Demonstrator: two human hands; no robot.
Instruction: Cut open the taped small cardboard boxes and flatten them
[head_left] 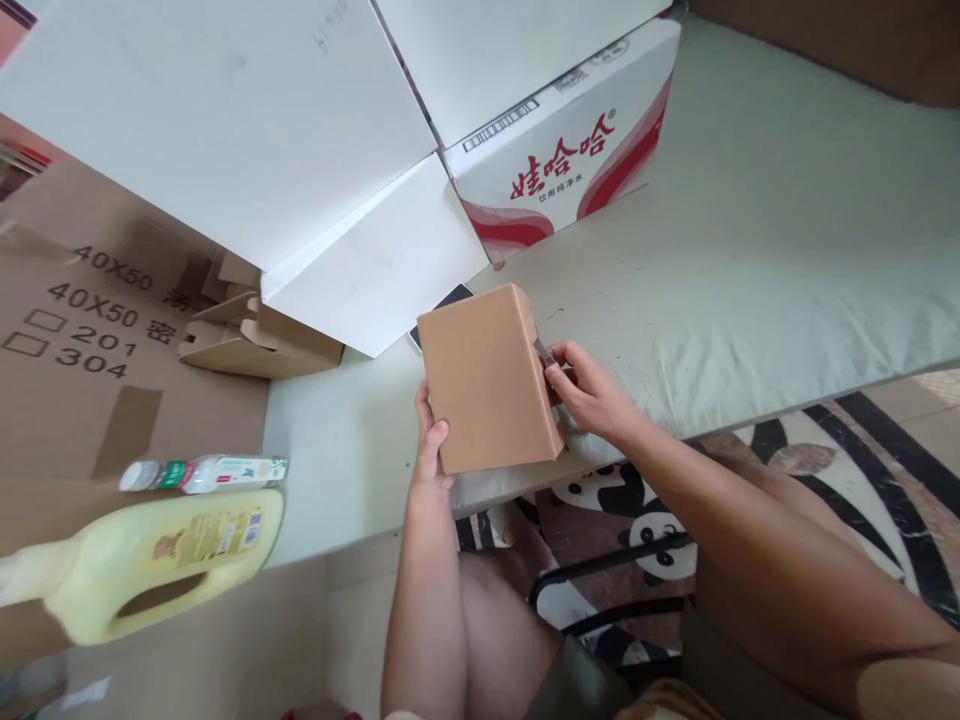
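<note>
Over the table edge [360,520], my left hand [430,440] grips the light, stiff cardboard box [487,378] while my right hand [592,395] pinches its side flap.

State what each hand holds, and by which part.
The left hand grips the small brown box at its lower left edge; the right hand pinches a flap on its right side.
</note>
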